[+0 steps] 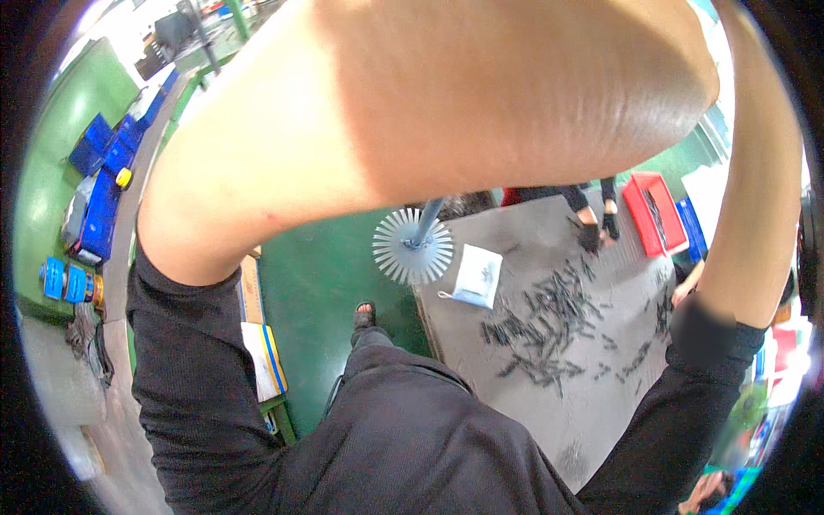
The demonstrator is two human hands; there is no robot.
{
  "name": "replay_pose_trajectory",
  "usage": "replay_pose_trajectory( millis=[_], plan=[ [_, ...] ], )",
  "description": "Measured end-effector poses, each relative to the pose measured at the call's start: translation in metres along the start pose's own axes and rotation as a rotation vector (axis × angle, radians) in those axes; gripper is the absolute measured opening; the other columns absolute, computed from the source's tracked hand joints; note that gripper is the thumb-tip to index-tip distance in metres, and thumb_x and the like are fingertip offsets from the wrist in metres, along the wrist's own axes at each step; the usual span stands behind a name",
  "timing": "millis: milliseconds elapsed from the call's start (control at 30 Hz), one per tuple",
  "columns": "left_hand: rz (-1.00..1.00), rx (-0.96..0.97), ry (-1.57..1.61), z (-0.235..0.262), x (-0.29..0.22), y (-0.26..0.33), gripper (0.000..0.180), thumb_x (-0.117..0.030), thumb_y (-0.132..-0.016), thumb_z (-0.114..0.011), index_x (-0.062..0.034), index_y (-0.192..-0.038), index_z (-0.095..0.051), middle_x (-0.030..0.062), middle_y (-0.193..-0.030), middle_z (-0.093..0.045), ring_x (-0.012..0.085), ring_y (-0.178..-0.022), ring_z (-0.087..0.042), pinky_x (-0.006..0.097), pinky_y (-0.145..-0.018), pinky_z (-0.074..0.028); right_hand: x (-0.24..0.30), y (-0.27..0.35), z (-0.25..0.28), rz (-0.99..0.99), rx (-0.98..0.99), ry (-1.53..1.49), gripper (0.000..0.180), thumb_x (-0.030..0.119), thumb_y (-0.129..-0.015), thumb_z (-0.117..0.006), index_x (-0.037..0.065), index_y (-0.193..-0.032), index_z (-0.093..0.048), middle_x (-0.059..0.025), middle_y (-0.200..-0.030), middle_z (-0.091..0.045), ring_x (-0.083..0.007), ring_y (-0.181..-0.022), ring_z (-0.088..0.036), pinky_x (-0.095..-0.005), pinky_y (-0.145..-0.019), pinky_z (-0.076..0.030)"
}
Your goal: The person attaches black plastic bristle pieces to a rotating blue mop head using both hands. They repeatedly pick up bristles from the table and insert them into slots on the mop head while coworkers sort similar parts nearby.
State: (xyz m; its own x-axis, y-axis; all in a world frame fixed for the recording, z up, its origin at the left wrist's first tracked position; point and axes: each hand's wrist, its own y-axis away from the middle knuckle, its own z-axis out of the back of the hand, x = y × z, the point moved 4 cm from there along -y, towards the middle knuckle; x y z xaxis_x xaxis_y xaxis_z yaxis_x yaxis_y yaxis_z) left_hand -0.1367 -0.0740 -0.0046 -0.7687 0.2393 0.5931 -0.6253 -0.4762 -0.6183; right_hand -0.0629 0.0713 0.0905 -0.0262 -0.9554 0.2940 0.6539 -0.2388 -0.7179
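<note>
Both my arms are raised close to the camera. My bare left forearm point(446, 103) crosses the whole top of the picture, and my right forearm point(755, 172) rises along the right edge. Neither hand shows; both end outside the frame. Below them stands a grey table point(515, 421) with several small dark metal pieces point(549, 318) scattered over it. A white pouch point(477, 275) lies near the table's left corner, and beside it a round slotted metal disc point(412, 249) sits on a pole.
Another person's dark-gloved hands point(598, 230) rest at the table's far side, beside a red crate point(639, 215). Blue crates point(107, 189) line the left on a green floor point(318, 292). Flat boxes point(262, 343) lie by my sandalled foot point(364, 316).
</note>
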Motion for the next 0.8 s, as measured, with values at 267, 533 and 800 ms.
replay_pose_trajectory(
  millis=[267,533,800],
  plan=[
    [0.239,0.5,0.027,-0.057,0.088,0.1,0.037,-0.017,-0.078,-0.052,-0.0052,-0.113,-0.055,0.0044,-0.113,-0.054,0.0173,-0.095,-0.055,0.029,-0.074,-0.052,-0.038,-0.122,-0.183,-0.084,0.091,-0.44,0.034,0.035,-0.084,-0.061,0.005,-0.099,-0.058,-0.0068,-0.089,-0.065,-0.016,-0.084,-0.063,-0.0343,-0.075,-0.05],
    [0.646,0.526,0.254,-0.101,0.173,0.282,0.067,-0.018,-0.08,-0.063,-0.0025,-0.137,-0.03,0.0136,-0.14,-0.033,0.0295,-0.126,-0.037,0.047,-0.095,-0.04,-0.052,-0.168,-0.438,-0.127,0.149,-0.918,0.029,0.006,-0.083,-0.063,0.002,-0.104,-0.044,-0.007,-0.077,-0.062,-0.0153,-0.071,-0.062,-0.0303,-0.065,-0.048],
    [1.441,0.519,0.163,-0.012,0.127,0.442,0.044,-0.016,-0.082,-0.063,-0.0044,-0.123,-0.052,0.015,-0.126,-0.051,0.0327,-0.116,-0.049,0.039,-0.095,-0.042,-0.006,-0.193,-0.576,-0.124,0.294,-0.743,0.042,0.014,-0.081,-0.067,-0.003,-0.108,-0.04,-0.0188,-0.081,-0.063,-0.0335,-0.076,-0.063,-0.0389,-0.069,-0.048]
  ],
)
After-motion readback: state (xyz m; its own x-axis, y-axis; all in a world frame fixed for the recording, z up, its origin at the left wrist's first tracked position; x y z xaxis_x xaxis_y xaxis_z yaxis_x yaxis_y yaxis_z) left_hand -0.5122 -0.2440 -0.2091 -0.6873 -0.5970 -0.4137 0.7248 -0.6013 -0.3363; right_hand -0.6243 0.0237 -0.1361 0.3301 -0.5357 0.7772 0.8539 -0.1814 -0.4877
